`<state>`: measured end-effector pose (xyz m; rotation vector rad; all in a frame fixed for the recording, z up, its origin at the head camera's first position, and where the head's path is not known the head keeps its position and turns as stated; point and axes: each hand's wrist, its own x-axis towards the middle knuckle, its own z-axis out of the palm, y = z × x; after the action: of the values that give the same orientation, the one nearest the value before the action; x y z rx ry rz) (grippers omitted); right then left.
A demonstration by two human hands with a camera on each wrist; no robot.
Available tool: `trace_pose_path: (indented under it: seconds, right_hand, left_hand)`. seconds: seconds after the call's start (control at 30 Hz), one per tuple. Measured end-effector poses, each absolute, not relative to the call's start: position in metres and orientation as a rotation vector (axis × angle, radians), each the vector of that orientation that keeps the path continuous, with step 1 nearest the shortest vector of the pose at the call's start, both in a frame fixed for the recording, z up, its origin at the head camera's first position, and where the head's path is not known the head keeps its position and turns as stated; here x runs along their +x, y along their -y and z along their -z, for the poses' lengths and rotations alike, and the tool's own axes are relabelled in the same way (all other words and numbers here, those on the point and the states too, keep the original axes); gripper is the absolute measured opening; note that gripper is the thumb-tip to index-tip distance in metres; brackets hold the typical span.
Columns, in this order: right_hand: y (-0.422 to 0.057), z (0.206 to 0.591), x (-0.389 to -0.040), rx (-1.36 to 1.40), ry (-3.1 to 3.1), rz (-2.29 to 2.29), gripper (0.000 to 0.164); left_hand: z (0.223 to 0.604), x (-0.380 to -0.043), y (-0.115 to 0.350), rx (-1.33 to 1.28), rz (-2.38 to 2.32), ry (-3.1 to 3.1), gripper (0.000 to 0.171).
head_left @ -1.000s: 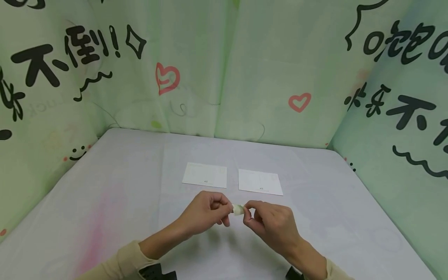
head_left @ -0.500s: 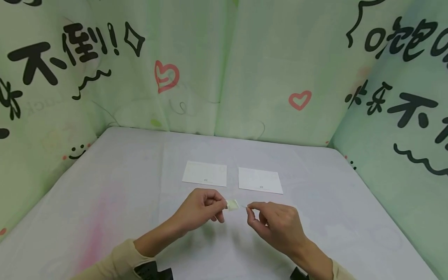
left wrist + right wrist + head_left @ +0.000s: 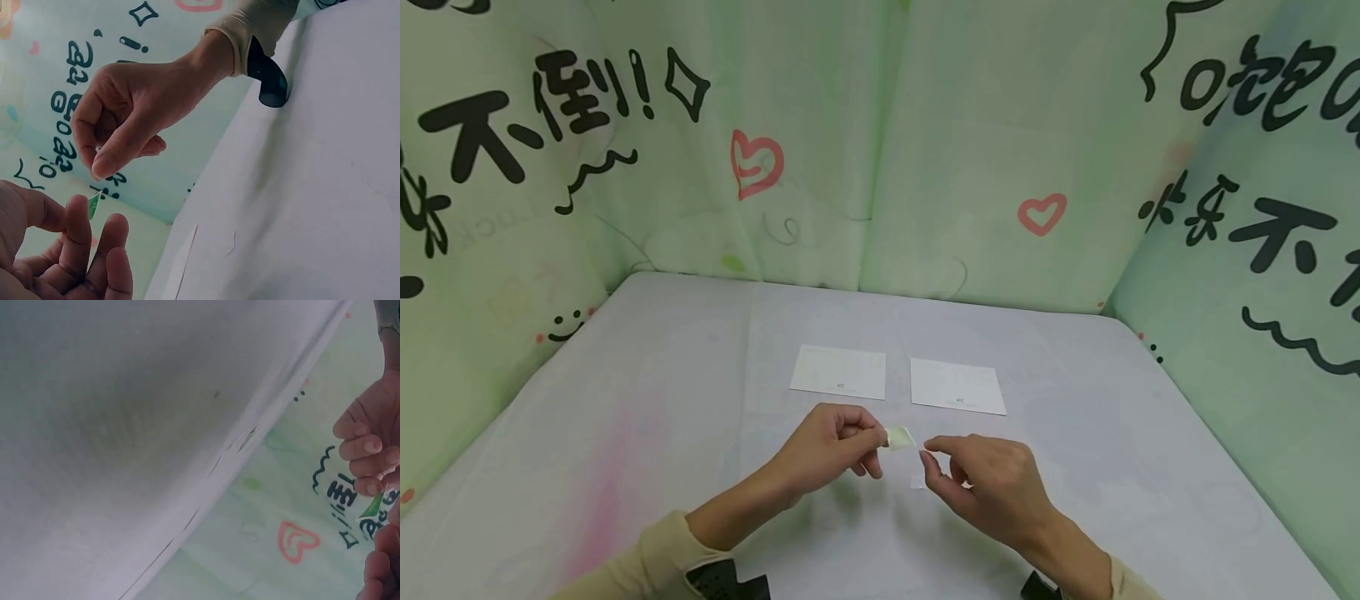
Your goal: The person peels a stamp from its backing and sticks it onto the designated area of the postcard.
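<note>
My left hand (image 3: 833,442) pinches a small, thin square piece (image 3: 899,437) between thumb and forefinger. It looks pale green from the head and bright green in the left wrist view, like a sticker; its exact kind is unclear. Close to its right edge is my right hand (image 3: 988,475), thumb and forefinger bent toward each other with a slight gap at the tips. Just below those fingertips a faint, clear scrap (image 3: 917,481) shows against the white tabletop; whether it lies there or is falling, I cannot tell.
Two white cards (image 3: 838,372) (image 3: 958,386) lie side by side on the white-covered table (image 3: 685,375), beyond the hands. A pale green printed curtain (image 3: 925,167) surrounds the back and sides. Black wrist mounts sit by both sleeves.
Over the last second the hands drew apart, the green piece staying in the left. The right fingertips parted from a thin clear scrap, which now shows below them.
</note>
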<state>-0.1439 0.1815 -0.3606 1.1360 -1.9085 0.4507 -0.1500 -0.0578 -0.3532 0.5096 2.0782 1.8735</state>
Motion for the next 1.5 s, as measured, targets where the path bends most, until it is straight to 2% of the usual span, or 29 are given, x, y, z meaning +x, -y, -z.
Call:
trace_pose_path:
  seconds: [0.37,0.93,1.13,1.37,1.5]
  right_hand:
    - [-0.170,0.349,-0.136,1.217,1.753,-0.410,0.023]
    - [-0.174,0.350,-0.137,1.174,1.779,-0.344,0.024]
    - [-0.180,0.356,-0.141,1.104,1.899,-0.431,0.021]
    - [-0.189,0.357,-0.141,0.969,2.093,-0.643,0.002]
    - [-0.194,0.356,-0.142,0.866,2.218,-0.836,0.018]
  left_hand:
    - [0.346,-0.145,0.053,0.378,-1.926,-1.812,0.017]
    - [0.346,-0.143,0.046,0.390,-1.909,-1.817,0.021]
    - [0.347,-0.147,0.042,0.468,-1.911,-1.942,0.026]
    - [0.355,-0.154,0.036,0.766,-1.751,-2.432,0.014]
    - [0.357,-0.155,0.031,0.881,-1.611,-2.681,0.009]
